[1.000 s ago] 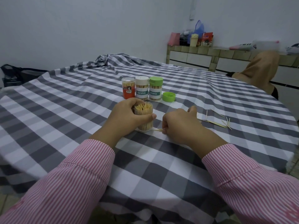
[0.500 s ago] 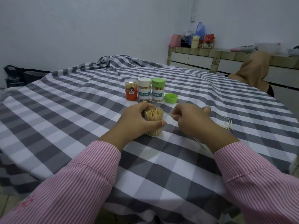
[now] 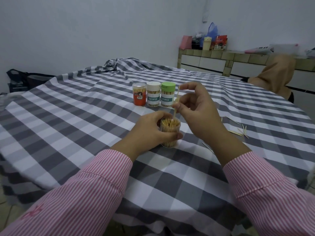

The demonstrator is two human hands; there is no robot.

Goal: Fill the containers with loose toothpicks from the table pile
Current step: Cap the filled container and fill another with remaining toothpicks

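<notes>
At the centre of the frame the left hand point(image 3: 150, 132) wraps its curled fingers and thumb round the open container point(image 3: 170, 132), likely to keep the light, nearly full tub from tipping while sticks are pushed in. Just above its mouth the right hand point(image 3: 196, 109) pinches a toothpick point(image 3: 176, 106) between thumb and fingertips, held nearly upright with its lower tip at the packed bundle, a pose that suits sliding it in lengthways. The remaining loose toothpicks point(image 3: 238, 131) lie scattered at right of centre on the checked counter point(image 3: 68, 116), within easy reach. Three capped containers point(image 3: 154, 96) stand in a row just behind, well apart from the counter's far edge, so the near cloth gives room to work.
</notes>
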